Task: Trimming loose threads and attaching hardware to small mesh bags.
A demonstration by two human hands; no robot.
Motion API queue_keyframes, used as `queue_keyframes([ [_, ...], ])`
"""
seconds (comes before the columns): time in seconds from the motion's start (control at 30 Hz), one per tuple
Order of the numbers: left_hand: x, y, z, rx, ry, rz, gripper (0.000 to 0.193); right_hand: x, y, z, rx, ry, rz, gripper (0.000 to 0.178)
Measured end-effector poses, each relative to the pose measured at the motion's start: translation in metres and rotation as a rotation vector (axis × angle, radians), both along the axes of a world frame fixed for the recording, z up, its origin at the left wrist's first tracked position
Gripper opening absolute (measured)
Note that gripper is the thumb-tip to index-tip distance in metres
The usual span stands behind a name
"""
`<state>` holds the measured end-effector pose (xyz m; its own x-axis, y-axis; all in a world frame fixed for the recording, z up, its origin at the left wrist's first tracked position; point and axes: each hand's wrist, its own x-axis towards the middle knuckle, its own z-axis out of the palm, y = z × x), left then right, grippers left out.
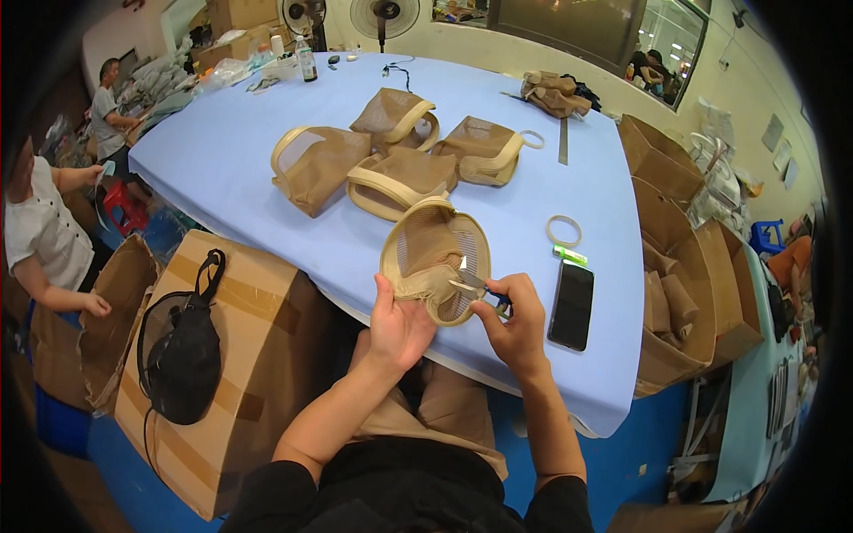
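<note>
Blue table (231, 169) in workshop, 4 tan mesh bags, left hand (400, 324) gripping mesh bag (435, 258), right hand (515, 320) closed on snips (471, 282)

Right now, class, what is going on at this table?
A person at a blue table holds a tan mesh cap in the left hand. The right hand holds small scissors, blades at the cap's mesh. More tan caps lie farther back; a phone lies to the right.
</note>
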<state>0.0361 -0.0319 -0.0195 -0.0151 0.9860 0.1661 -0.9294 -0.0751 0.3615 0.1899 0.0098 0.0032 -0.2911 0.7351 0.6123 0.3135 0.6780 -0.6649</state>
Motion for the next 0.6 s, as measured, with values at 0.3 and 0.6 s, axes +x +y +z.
queue_keyframes([
  [0.3,0.0047,-0.0020,-0.0012,-0.002,-0.070,-0.008,0.066,-0.0086,0.0013,-0.0007,0.144,0.016,-0.060,0.024],
  [0.6,0.0054,-0.0033,-0.0001,-0.006,-0.116,-0.026,0.067,-0.0122,-0.0012,0.0006,0.148,-0.003,-0.084,0.023],
])
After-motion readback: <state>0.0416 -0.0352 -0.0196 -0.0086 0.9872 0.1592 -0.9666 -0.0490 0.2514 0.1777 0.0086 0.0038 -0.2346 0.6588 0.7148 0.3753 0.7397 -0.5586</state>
